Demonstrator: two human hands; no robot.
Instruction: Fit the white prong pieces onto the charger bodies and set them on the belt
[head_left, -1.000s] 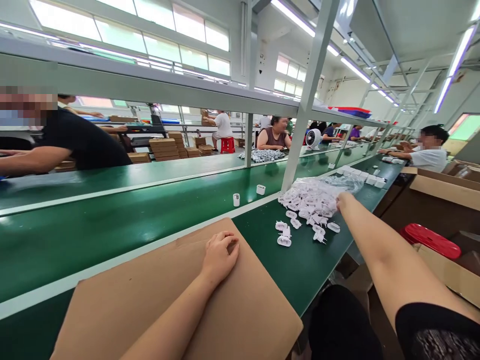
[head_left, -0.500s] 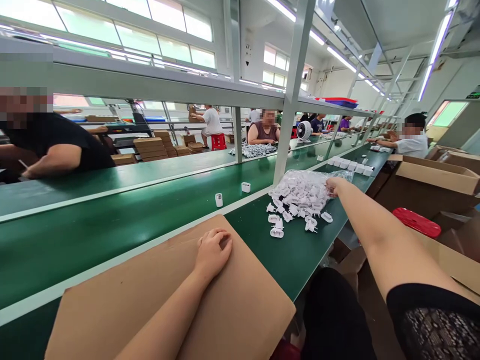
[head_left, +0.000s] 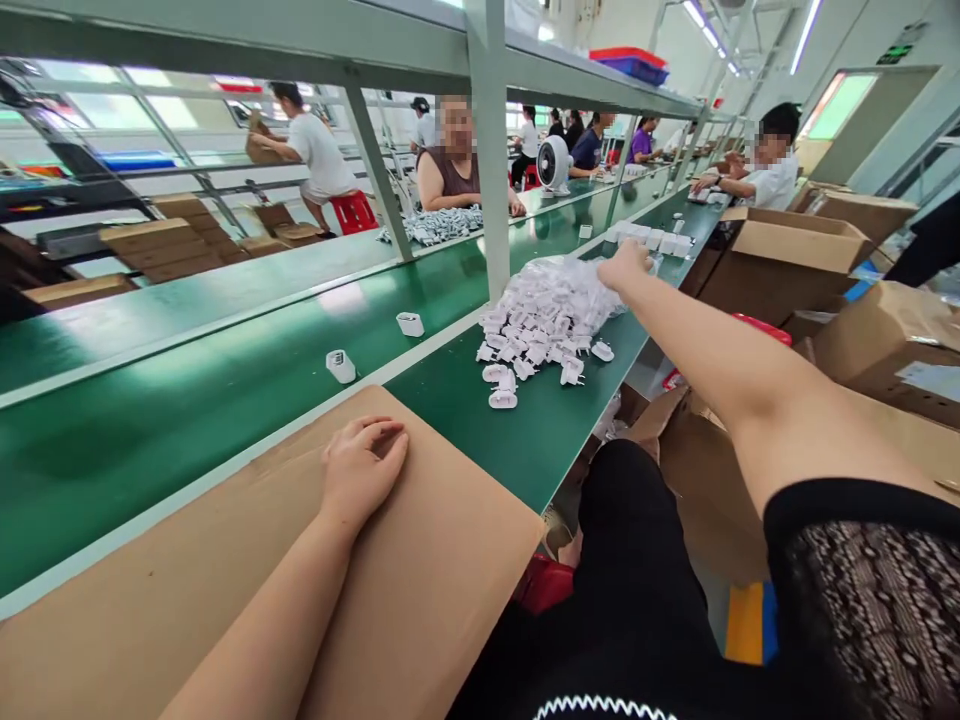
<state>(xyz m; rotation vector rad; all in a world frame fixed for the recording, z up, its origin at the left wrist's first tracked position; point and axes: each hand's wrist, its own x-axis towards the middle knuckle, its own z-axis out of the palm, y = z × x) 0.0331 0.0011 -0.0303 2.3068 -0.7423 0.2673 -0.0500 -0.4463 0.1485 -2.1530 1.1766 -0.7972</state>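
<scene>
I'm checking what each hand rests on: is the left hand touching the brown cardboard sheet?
Touching. The head view shows the left hand lying palm down on the cardboard sheet, fingers curled against its surface with no gap visible.

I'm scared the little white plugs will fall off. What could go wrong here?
The right hand reaches into the heap of white plugs, which lies near the table edge; loose ones could get knocked off. The left hand rests on the cardboard sheet, which overhangs the edge and might slip.

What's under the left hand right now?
The left hand rests flat on a brown cardboard sheet lying on the green bench. Anything beneath the palm or cardboard is hidden.
</scene>
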